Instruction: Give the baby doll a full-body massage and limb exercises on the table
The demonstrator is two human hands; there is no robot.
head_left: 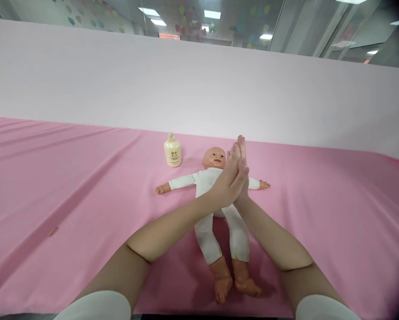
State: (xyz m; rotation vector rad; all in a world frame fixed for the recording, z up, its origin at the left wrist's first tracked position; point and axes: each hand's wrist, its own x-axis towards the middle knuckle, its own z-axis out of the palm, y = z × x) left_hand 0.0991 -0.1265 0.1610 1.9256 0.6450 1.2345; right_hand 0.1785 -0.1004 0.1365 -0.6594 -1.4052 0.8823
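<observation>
My left hand [226, 183] and my right hand [242, 153] are pressed palm to palm, fingers stretched out and pointing up. Most of the right hand is hidden behind the left. Neither hand shows anything held. Below and behind them a baby doll [205, 229] in a white suit lies on its back, arms spread and feet toward me. My hands and forearms cover part of its chest and one side of its head. A cream-coloured pump bottle [173, 153] with a printed label stands upright to the left of the doll's head.
Pink cloth [95, 186] with several creases covers the table. A small brownish piece [53, 231] lies on it at the left. Behind the table rises a white partition [192, 89], with glass panels [246, 22] above it.
</observation>
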